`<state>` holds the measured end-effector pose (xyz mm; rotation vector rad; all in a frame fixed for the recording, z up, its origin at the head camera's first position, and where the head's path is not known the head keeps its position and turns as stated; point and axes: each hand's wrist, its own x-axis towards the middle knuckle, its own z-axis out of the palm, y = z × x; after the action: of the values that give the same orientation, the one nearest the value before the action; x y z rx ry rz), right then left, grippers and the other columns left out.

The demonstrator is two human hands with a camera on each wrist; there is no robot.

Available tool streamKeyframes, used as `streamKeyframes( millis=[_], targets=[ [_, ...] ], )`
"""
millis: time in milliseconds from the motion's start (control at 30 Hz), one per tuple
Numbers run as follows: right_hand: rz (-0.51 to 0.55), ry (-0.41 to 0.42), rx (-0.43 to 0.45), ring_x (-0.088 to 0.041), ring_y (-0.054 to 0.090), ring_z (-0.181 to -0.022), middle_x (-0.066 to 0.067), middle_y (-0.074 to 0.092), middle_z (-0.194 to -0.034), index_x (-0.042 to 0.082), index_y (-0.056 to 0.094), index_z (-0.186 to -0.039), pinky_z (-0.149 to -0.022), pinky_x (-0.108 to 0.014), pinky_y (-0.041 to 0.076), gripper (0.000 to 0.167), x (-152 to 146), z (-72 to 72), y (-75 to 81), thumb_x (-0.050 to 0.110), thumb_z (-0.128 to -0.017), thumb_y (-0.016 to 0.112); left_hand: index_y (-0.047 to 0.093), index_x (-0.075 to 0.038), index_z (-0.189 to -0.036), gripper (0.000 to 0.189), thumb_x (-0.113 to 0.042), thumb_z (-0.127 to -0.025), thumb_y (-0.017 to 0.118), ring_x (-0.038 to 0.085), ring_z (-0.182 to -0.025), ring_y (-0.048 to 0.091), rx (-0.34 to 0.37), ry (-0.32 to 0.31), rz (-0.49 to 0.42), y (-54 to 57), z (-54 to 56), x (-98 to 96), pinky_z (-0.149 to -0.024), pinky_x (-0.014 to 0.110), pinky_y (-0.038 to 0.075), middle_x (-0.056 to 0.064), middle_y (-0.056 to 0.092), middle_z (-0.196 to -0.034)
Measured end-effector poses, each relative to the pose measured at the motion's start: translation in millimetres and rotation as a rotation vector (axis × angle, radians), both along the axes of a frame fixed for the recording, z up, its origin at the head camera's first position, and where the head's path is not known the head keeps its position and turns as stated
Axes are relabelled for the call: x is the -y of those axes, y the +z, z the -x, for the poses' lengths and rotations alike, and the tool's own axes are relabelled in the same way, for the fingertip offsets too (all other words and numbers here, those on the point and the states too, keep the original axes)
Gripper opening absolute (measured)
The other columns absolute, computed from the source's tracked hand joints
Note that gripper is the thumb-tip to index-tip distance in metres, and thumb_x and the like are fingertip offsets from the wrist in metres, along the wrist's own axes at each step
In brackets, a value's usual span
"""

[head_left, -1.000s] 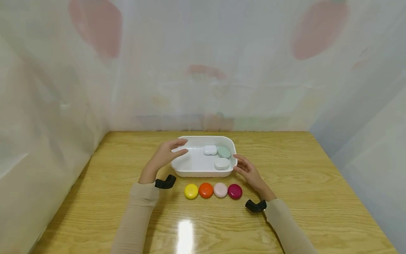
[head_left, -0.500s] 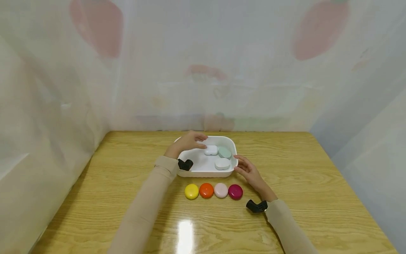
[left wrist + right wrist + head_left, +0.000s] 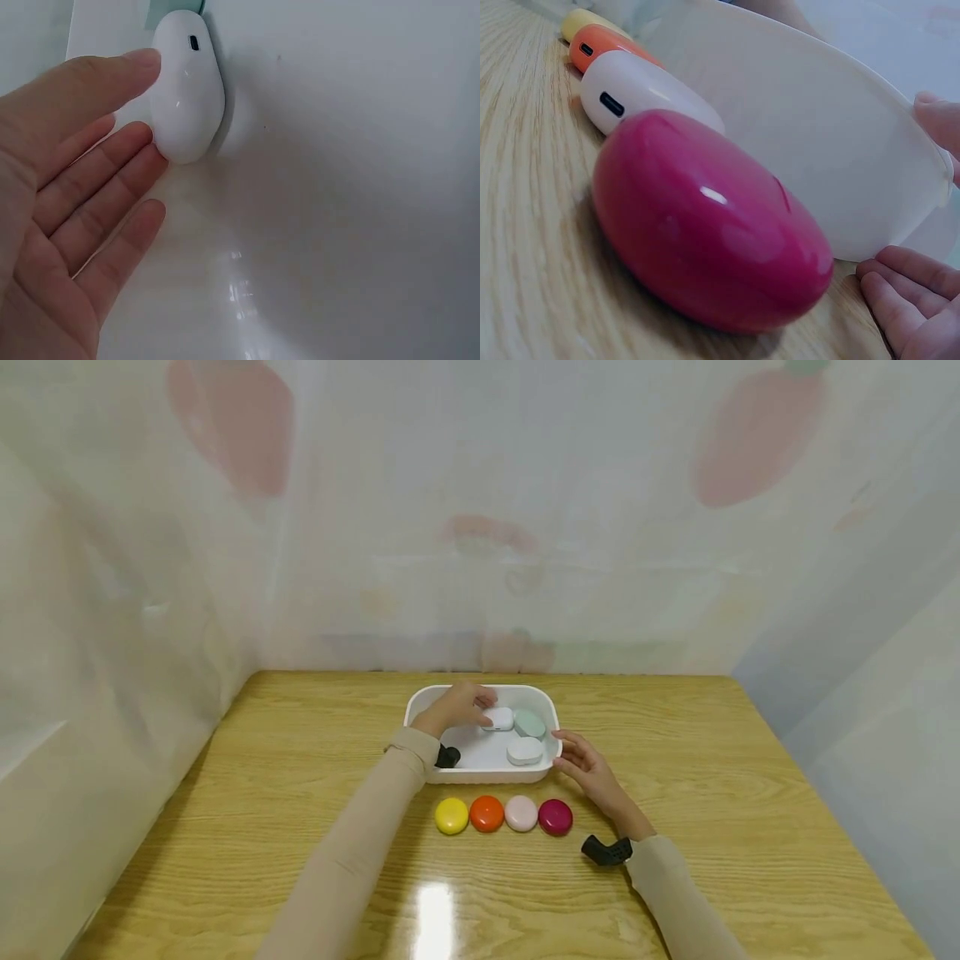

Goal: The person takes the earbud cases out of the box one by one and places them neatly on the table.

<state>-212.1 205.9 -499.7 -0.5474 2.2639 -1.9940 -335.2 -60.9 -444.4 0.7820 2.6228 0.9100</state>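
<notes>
In the head view, my left hand (image 3: 463,706) reaches inside a white plastic bin (image 3: 483,775). Its thumb lies over the near side of a glossy white earbud case (image 3: 187,97) with a small port, and its fingertips are right at the case's end; the fingers stay loosely extended. A mint-green case (image 3: 529,724) and a second white case (image 3: 524,751) sit in the bin's right part. My right hand (image 3: 596,777) touches the bin's right end from outside, its thumb (image 3: 939,124) at the rim and its fingers (image 3: 911,289) low by the base.
In front of the bin, a yellow case (image 3: 452,816), an orange case (image 3: 487,813), a pale pink case (image 3: 521,813) and a magenta case (image 3: 556,817) form a row on the wooden table (image 3: 225,827). A printed curtain (image 3: 480,593) hangs behind.
My left hand has moved right and down into the bin, from its left end to the white earbud case. My right hand stays at the bin's right end.
</notes>
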Motion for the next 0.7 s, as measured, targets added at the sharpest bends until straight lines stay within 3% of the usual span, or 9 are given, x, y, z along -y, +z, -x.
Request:
streamKeyframes(
  millis=[500, 700],
  targets=[
    [0.003, 0.003, 0.02, -0.001, 0.058, -0.108, -0.041, 0.045, -0.133, -0.006, 0.036, -0.139, -0.089, -0.01, 0.049, 0.049, -2, 1.5, 2.0, 0.011, -0.097, 0.056, 0.069, -0.006, -0.108, 0.037, -0.013, -0.075, 0.082, 0.021, -0.103, 0.064, -0.095, -0.041, 0.126, -2.5, 1.1, -8.0, -0.098, 0.035, 0.051, 0.009, 0.071, -0.109],
    [0.011, 0.01, 0.005, 0.003, 0.058, -0.108, -0.043, 0.043, -0.132, -0.007, 0.036, -0.139, -0.089, -0.01, 0.049, 0.049, -1, 0.0, 1.3, 0.009, -0.097, 0.055, 0.07, -0.008, -0.097, 0.027, -0.015, -0.074, 0.083, 0.016, -0.085, 0.052, -0.118, -0.061, 0.182, 1.6, -3.0, -12.8, -0.084, 0.028, 0.049, 0.004, 0.065, -0.092]
  ],
)
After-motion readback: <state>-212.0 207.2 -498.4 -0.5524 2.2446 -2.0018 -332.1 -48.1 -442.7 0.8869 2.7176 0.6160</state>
